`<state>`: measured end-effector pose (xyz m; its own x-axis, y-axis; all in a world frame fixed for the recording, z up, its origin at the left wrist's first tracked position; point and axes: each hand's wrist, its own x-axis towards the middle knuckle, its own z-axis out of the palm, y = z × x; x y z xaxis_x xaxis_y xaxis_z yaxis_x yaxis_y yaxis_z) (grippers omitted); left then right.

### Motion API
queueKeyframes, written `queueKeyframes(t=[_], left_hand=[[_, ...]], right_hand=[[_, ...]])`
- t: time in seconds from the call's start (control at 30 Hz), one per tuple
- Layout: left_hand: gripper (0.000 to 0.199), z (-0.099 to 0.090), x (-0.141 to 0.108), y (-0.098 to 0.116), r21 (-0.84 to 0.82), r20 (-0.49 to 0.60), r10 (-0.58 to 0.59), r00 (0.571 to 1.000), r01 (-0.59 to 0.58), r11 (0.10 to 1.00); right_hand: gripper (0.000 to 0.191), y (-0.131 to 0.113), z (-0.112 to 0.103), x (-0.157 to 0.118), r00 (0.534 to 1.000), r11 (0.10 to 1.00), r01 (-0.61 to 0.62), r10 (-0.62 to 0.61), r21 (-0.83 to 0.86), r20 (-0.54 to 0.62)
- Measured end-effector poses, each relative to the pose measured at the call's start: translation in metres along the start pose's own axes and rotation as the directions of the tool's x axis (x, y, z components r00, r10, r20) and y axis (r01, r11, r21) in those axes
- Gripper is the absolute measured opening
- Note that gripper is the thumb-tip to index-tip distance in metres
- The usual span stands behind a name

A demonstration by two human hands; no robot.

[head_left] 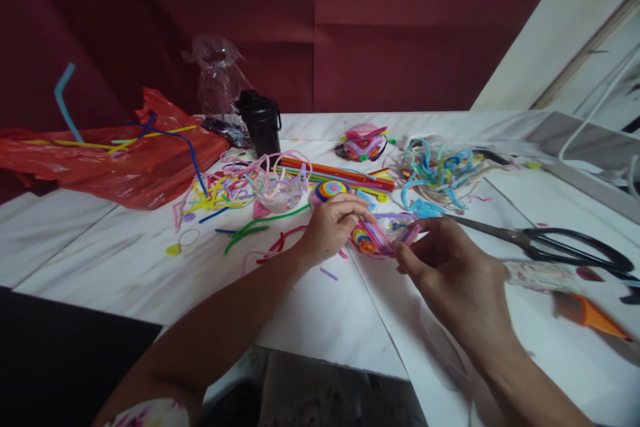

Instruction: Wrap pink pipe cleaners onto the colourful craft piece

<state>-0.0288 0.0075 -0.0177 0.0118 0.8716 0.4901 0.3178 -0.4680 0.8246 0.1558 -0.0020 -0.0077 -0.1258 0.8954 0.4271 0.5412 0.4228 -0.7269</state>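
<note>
both hands hold one small craft piece [383, 233] made of thin plastic straws rolled into bright coils, and it sits low over the white worktop [320, 320], right in the middle between the two hands. the left hand [333, 227] has its fingers closed on the left end of the piece, with the fingertips curled over the top. the right hand [450, 263] pinches the right end, with its fingers closed on the pink and purple strips there. the piece looks very light, like it weighs almost nothing. it looks soft and bendy too, so a hard squeeze would likely squash the little coils or make them pop open. the plastic looks smooth, so it may slip if it is held too loosely. the best place to hold it seems to be at the two ends, just like now, with a gentle pinch and not on the round coils in the middle. behind the hands lies a loose heap of coloured straws [340, 173] and a little clear bowl shape [280, 190]. a black jar [263, 123] stands further back, next to a red plastic bag [120, 157]. a pair of black scissors [555, 243] lies to the right, close to the right hand but not touching it, and an orange tip [595, 317] lies near the edge
</note>
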Motion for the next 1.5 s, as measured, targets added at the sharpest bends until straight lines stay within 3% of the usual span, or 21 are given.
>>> queueKeyframes(t=[0.27, 0.43, 0.7, 1.07, 1.5], left_hand=[[0.033, 0.003, 0.000, 0.003, 0.011, -0.037, 0.019, 0.999, -0.019, 1.000], [0.020, 0.006, -0.002, 0.008, -0.058, -0.017, -0.066, 0.998, 0.065, 0.996], [0.008, 0.005, -0.003, 0.003, -0.013, 0.005, -0.013, 1.000, 0.013, 1.000], [0.025, 0.002, -0.003, 0.014, 0.280, -0.027, 0.082, 0.996, -0.071, 0.957], [0.030, 0.014, -0.013, 0.019, 0.163, -0.045, -0.091, 0.995, 0.097, 0.982]], right_hand=[[0.022, -0.001, -0.001, 0.004, 0.999, 0.996, 0.051, -0.051, -0.071, 0.004], [0.022, -0.003, 0.000, 0.002, 0.998, 0.995, 0.064, -0.064, -0.081, 0.004], [0.023, -0.001, 0.002, 0.003, 0.996, 0.990, 0.093, -0.094, -0.105, -0.001], [0.021, -0.003, 0.004, 0.005, 0.995, 0.988, 0.092, -0.095, -0.122, -0.018], [0.022, -0.002, 0.006, 0.004, 0.998, 0.995, 0.061, -0.061, -0.079, 0.010]])
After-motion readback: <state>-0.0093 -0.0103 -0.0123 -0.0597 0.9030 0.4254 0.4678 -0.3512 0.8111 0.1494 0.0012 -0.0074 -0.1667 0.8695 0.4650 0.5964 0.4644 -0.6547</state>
